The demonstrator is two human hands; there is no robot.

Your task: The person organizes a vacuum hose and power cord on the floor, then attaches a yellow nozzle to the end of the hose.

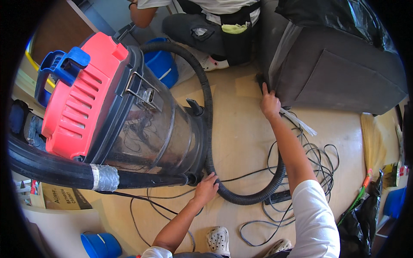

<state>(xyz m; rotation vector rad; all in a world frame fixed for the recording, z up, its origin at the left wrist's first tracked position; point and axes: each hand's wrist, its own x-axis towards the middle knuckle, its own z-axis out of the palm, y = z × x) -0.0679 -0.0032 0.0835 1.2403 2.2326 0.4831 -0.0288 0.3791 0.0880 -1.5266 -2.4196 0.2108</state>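
Note:
A large wet-dry vacuum cleaner [150, 124] with a red top and a clear, dusty drum leans at the left. My left hand [205, 189] is closed on its black corrugated hose [254, 197], close to the drum's lower end. The hose loops over the floor and passes beneath my right forearm. Beside the lower edge of a dark grey sofa [344, 86], my right hand [270, 105] reaches out with its index finger extended and the others curled. A small dark piece [260, 79] shows at that fingertip; what the curled fingers hold is hidden.
Tangled black cable [318, 163] lies around a power strip [279, 197]. Another person [202, 32] crouches at the far side by a blue bucket [161, 66]. A second blue bucket [101, 245] stands near left. At right are a broom [372, 142] and a black plastic bag [361, 223].

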